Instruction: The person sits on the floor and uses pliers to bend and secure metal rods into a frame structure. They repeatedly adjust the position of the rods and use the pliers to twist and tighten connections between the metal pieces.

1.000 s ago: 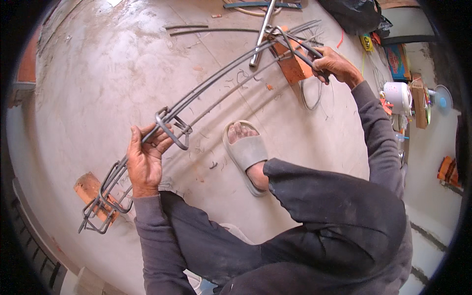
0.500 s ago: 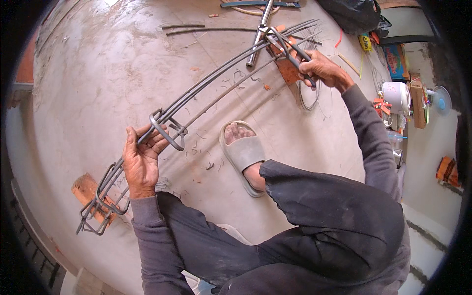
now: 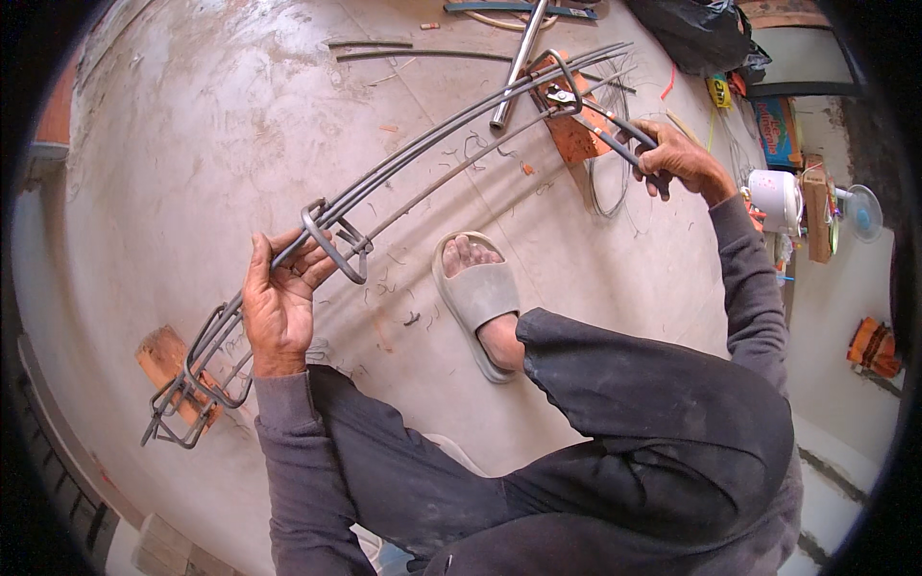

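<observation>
A narrow cage of dark steel rebar with several bent stirrups slants from lower left to upper right. My left hand is closed around its bars beside the middle stirrup, palm up, fingers partly hidden behind the steel. In my right hand are the dark handles of a pair of pincers. Their metal head sits inside the stirrup at the cage's far right end. An orange brick lies beneath that end, and another brick lies under the near left end.
A shiny metal pipe and loose rods lie beyond the cage. Bits of cut wire litter the floor near my sandalled foot. To the right are a black plastic bag, a white pot-like appliance and a small fan.
My right hand has drawn back to the right with the pincers, whose head now points into the end stirrup. My left hand keeps its hold on the cage. The view has shifted slightly.
</observation>
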`<state>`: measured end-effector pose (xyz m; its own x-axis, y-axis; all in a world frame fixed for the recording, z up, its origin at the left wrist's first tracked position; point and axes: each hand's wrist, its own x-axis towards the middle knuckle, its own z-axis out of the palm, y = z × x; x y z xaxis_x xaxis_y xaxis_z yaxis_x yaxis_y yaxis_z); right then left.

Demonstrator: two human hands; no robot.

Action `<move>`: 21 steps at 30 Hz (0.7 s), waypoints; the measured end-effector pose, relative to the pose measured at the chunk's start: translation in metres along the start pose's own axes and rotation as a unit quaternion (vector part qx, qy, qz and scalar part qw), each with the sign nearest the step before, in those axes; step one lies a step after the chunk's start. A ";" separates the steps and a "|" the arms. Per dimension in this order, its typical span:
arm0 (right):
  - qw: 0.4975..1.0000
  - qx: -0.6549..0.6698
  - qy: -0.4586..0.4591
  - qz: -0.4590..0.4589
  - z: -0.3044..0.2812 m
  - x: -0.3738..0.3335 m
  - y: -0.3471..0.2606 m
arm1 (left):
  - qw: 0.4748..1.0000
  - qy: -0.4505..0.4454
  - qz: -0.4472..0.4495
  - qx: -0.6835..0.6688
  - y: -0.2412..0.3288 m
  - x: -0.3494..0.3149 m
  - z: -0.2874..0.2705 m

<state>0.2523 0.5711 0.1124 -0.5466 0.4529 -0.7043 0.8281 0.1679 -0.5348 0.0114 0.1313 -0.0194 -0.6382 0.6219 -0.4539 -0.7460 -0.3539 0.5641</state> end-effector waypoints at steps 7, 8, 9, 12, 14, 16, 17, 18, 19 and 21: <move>0.894 -0.432 0.111 -0.051 -0.014 0.026 -0.015 | 0.999 -0.037 -0.011 -0.013 -0.003 0.002 -0.006; 0.889 -0.431 0.151 -0.035 -0.011 0.023 -0.021 | 0.999 -0.036 -0.013 -0.010 -0.003 0.002 -0.006; 0.888 -0.432 0.155 -0.022 -0.011 0.023 -0.030 | 0.999 -0.030 -0.013 -0.007 -0.002 0.002 -0.005; 0.764 -0.596 0.219 -0.117 -0.020 0.026 -0.026 | 0.999 -0.028 -0.015 -0.001 -0.001 0.002 -0.003; 0.690 -0.650 0.255 -0.190 -0.005 0.036 -0.023 | 0.999 -0.039 -0.015 0.004 -0.001 0.003 -0.005; 0.644 -0.684 0.246 -0.238 0.037 0.046 -0.042 | 0.999 -0.035 -0.010 0.003 0.003 0.001 -0.012; 0.644 -0.690 0.232 -0.236 0.027 0.045 -0.046 | 0.999 -0.038 -0.013 -0.005 0.002 0.002 -0.013; 0.644 -0.695 0.218 -0.235 0.009 0.051 -0.048 | 0.999 -0.035 -0.016 -0.002 0.000 0.003 -0.011; 0.643 -0.699 0.204 -0.237 -0.004 0.055 -0.051 | 0.999 -0.030 -0.017 0.002 -0.001 0.003 -0.006; 0.659 -0.689 0.211 -0.216 -0.012 0.058 -0.045 | 1.000 -0.021 -0.018 0.009 0.000 0.003 -0.003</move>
<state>0.1846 0.6005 0.1013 -0.9261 0.2560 -0.2771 0.0917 0.8653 0.4928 0.0088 0.1308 -0.0224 -0.6015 0.6636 -0.4448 -0.7648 -0.3174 0.5607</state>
